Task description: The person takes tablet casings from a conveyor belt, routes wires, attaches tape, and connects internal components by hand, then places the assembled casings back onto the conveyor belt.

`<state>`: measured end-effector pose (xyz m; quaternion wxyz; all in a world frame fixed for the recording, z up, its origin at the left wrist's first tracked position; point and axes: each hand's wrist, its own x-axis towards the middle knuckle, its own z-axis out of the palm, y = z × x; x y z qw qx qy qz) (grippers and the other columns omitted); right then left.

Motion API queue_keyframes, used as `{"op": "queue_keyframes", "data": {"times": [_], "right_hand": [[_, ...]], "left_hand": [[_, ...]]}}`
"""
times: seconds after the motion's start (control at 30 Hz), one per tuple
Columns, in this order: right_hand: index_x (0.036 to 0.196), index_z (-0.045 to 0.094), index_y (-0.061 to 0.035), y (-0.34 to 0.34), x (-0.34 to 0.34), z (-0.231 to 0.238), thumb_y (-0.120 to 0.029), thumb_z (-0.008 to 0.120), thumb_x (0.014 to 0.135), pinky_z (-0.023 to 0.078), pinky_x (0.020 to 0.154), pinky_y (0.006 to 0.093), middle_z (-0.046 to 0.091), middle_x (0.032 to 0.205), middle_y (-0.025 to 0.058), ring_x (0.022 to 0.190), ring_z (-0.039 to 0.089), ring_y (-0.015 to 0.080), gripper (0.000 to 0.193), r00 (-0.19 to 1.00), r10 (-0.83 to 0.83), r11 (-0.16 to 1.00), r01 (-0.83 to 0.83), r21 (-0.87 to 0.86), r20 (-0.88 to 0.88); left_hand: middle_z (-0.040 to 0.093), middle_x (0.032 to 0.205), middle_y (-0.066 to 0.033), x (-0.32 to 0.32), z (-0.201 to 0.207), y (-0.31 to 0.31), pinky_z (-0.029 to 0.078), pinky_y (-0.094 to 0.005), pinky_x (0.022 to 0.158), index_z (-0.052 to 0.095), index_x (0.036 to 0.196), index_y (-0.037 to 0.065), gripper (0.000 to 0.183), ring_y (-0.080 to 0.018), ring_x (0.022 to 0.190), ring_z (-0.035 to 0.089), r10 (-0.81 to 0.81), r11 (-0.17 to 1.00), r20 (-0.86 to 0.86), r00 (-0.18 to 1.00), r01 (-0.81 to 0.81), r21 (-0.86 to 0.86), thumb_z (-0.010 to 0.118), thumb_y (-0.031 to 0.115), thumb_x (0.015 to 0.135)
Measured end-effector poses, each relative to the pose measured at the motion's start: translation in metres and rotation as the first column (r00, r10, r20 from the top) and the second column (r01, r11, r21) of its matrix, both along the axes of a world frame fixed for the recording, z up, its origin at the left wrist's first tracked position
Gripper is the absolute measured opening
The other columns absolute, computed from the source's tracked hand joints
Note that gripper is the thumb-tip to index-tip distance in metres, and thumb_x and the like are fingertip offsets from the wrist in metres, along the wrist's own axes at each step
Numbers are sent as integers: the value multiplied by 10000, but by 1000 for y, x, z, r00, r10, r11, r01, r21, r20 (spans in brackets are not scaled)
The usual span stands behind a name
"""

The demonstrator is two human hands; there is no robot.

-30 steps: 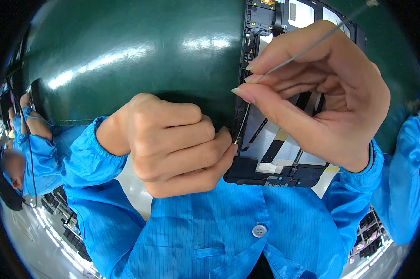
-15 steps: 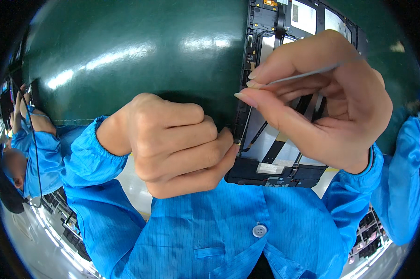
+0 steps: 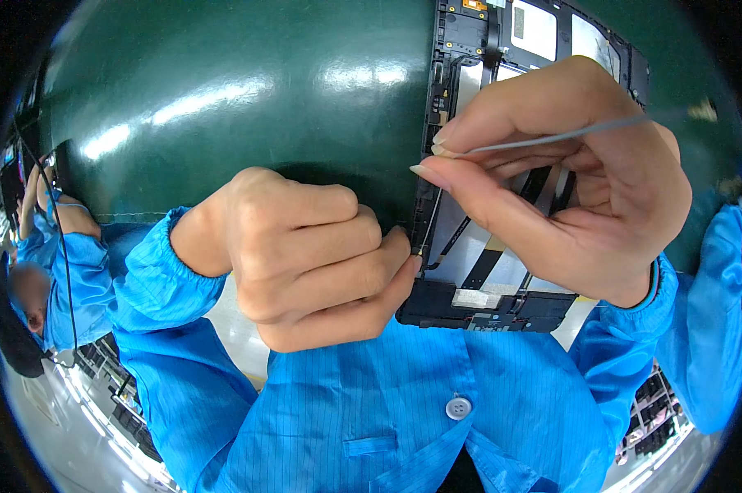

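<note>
An opened tablet-like device [image 3: 470, 283], with a black frame, silvery panels and dark flat cables, lies under my hands. My right hand [image 3: 589, 181] is above it, thumb and fingertips pinched on a thin grey cable [image 3: 564, 137] at the device's left edge. The cable's loose part runs off to the right past the hand. Against the lower left edge of the device rests my left hand [image 3: 313, 259], its fingers curled closed. Its thumb and fingertip are hidden, so what they pinch or press cannot be made out. A thin pale line runs along the edge between both hands.
A shiny green mat [image 3: 223, 107] covers the work surface. At the far left sits a person in blue [image 3: 67, 287], with a dark cord [image 3: 59, 222] hanging in front. Another blue sleeve [image 3: 708, 329] shows at the right. Racks stand on the floor behind.
My right hand has shifted very slightly left, still pinching the cable. The cable's loose part shows more clearly, stretching right over the hand. My left hand has hardly moved.
</note>
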<state>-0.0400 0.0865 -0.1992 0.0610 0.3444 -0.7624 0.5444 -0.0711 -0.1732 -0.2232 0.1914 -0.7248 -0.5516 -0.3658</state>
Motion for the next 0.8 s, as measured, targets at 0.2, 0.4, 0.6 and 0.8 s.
{"op": "queue_keyframes", "data": {"times": [0.2,0.4,0.6,0.8], "right_hand": [[1119,723,64,-1,-1,2,157,892,816,650,676,231,770,985,174,823,804,186,359,1000,-14,1000,14,12,12],[1103,739,53,-2,0,5,146,891,825,648,686,235,776,972,154,825,803,175,330,999,-35,999,34,27,27],[1086,755,41,-5,2,9,135,889,834,647,697,240,781,959,134,826,801,164,300,997,-64,997,63,45,42],[1056,762,24,-10,5,13,126,883,830,631,685,238,776,929,113,802,790,156,276,995,-92,996,92,24,42]], "left_hand": [[726,755,-129,-2,3,-1,312,-266,474,769,910,-26,182,-146,548,587,-7,1000,3,1000,7,-25,751,95,774],[723,754,-136,-3,3,0,306,-268,469,774,911,-34,165,-148,547,593,-23,999,14,1000,24,-45,739,108,832],[688,765,-135,-2,2,1,367,-271,481,741,804,-32,195,-159,577,582,-4,999,70,998,7,-36,756,129,696],[686,761,-151,-4,1,2,367,-274,473,738,819,-44,243,-166,572,585,-41,998,120,992,46,-36,758,147,672]]}}
